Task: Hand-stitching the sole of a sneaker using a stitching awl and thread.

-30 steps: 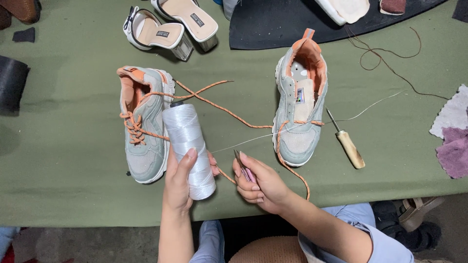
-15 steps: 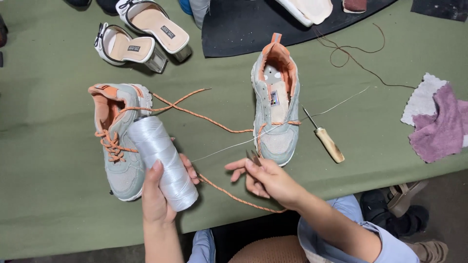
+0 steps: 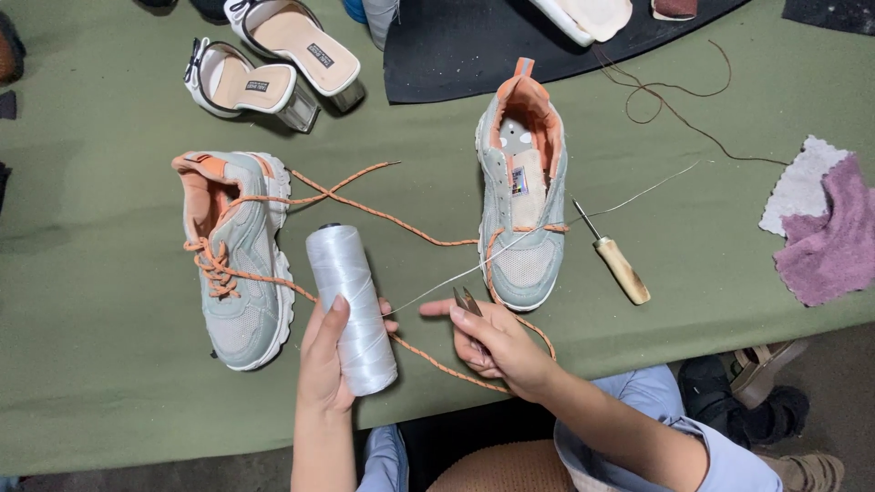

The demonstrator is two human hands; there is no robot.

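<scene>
While the left hand grips the white cylindrical thread spool, long axis running away from the body, its taut thread crosses rightward to the nearer right hand, closed on small metal snips.

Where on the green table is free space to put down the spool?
Bare cloth lies left of the left sneaker, and between the awl and the purple rags. It is crowded between the sneakers, where orange laces and white thread cross near both hands.
</scene>
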